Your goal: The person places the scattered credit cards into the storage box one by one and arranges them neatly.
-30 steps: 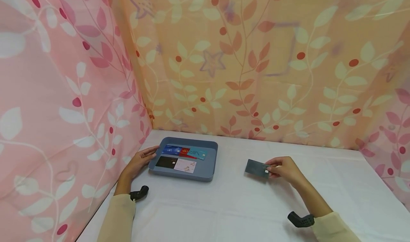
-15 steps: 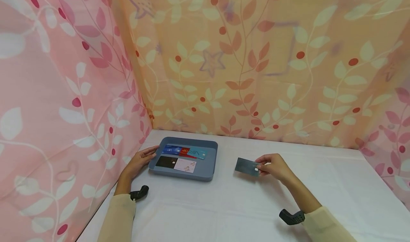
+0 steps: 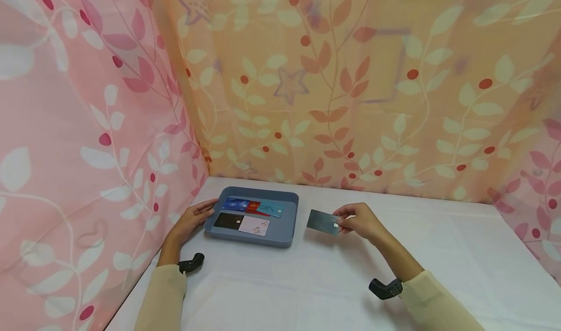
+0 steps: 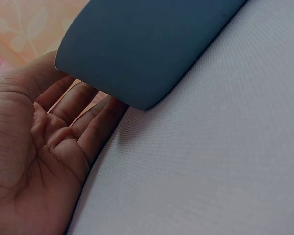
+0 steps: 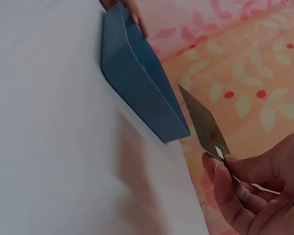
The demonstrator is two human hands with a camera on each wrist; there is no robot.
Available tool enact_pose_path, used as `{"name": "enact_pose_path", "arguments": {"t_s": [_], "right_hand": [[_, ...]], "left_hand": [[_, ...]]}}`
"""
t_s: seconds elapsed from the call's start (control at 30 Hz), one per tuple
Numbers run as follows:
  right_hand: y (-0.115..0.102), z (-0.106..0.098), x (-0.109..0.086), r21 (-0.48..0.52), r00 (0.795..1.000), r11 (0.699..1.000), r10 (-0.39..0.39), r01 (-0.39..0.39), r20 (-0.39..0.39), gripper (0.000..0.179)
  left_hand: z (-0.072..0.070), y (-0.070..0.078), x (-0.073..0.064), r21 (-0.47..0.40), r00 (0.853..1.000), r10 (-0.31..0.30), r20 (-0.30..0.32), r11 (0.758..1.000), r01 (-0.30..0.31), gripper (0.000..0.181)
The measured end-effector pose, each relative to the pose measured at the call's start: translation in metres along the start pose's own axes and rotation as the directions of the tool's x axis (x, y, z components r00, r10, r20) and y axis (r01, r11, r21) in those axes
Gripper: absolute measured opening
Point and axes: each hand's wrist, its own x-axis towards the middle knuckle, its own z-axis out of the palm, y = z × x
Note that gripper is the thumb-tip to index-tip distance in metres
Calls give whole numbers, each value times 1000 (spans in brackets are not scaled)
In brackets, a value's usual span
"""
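Between the thumb and fingers of my right hand [image 3: 360, 220] is a dark grey-green card [image 3: 321, 221] with a small pale chip mark, pinched by its right end. It hovers above the table, just right of a blue-grey tray [image 3: 251, 240]. My left hand [image 3: 189, 225] rests against the tray's left side, its fingers nearly straight along the wall. Inside the tray lie a blue VIP card [image 3: 234, 204], a red card [image 3: 252, 206] partly covered by a light blue card [image 3: 271, 210], and, nearer me, a black card [image 3: 227, 221] beside a pinkish-white card [image 3: 254, 226].
A white cloth [image 3: 280, 292] covers the table. Pink leaf-patterned fabric [image 3: 57, 126] hangs at the left, and orange patterned fabric [image 3: 377, 126] stands behind. Black wrist devices [image 3: 385, 289] sit at both sleeve cuffs.
My right hand has carried the dark card leftward and slightly away from me, closer to the tray's right edge. The left hand, tray and cards inside have stayed put.
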Motion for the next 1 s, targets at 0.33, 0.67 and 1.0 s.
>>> {"name": "enact_pose_path", "arguments": {"t_s": [0.33,0.67,1.0], "right_hand": [[-15,20,15,4,999,1000,-20,19,42,19],[-26,37,28,-11,996,999,-51,52,73,19],[-36,59,43,-23,995,999,-34,36,99,16]], "left_hand": [[1,0,-1,-13,1000,-6,-7,1000,5,53],[2,0,0,1,1000,-3,3,1000,3,51],[-1,2,0,8,1000,-22,-10,1000,22,53]]}}
